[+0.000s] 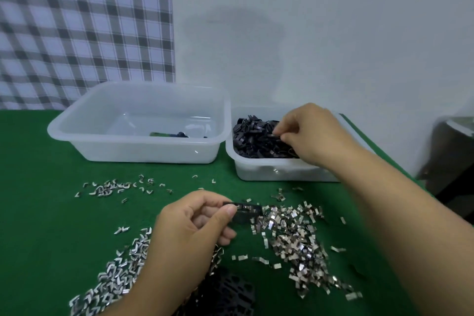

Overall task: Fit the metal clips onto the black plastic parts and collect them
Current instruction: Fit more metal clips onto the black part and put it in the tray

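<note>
Both hands are busy. My left hand pinches a black part between thumb and fingers, low over the green table, and a clip seems to sit on its top edge, but the blur does not let me be sure. My right hand reaches forward into the right bin, fingers curled down into the black parts; whether it already grips one I cannot tell.

I judge the task is at its beginning. The left bin, where the finished pieces seem to go, holds only a few dark pieces at its bottom. The right bin is nearly full, and loose clips lie in big heaps on the table, one beside my left hand, one under my left wrist, and a small group further left.

My right arm is stretched out over the clips, wrist bent down. My left arm is close to my body, hand turned thumb up.
</note>
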A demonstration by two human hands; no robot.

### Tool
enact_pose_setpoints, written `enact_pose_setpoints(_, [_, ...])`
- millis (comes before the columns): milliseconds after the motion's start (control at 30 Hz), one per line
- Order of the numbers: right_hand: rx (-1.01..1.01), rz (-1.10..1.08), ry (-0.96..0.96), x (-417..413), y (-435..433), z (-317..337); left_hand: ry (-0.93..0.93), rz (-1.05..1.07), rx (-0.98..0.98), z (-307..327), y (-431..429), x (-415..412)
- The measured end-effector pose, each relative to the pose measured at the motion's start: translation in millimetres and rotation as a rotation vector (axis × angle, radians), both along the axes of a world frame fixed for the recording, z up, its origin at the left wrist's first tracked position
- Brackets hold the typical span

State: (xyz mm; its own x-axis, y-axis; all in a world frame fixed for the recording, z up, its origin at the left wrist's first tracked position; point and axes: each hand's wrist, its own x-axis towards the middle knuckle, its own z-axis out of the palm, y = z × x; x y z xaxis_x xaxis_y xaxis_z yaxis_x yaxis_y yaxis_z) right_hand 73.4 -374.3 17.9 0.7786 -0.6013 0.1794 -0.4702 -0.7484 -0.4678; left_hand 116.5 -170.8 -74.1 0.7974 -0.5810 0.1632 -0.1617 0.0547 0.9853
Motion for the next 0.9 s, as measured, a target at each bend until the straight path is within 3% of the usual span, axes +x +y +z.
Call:
enact_pose_setpoints(67, [0.014,0.009,0.218,11.4,-10.5,1.3,-0.008,0.004,0.013,-0.8,0.6,-0.3])
enact_pose_setpoints(167, [-0.005,0.065,0.385,21.5,-13.0,-2.4,-0.014,0.005,0.022,-1.3,0.8,-0.1])
enact_pose_setpoints(367, [-0.096,0.085,0.386,29.2,-14.2,-10.2,-0.005,0.008,0.015,-2.1,1.1,1.6])
enact_pose_setpoints(433, [-0.115,0.094,0.3,27.1,-14.5,-8.1,0.006,0.014,0.001,-1.2,-0.4,2.1])
enact_pose_setpoints(533, [-0.102,0.097,-0.062,11.4,-2.8,-4.8,0.046,0.014,-0.024,-1.7,0.0,3.0])
enact_pose_setpoints(633, [0.13,0.17,-0.365,-19.7,31.7,-12.6,0.064,0.016,-0.046,-2.5,1.0,2.9])
enact_pose_setpoints(900, [0.862,0.134,-0.486,-61.3,65.2,-61.6,0.04,0.041,-0.071,-4.2,-0.1,3.6])
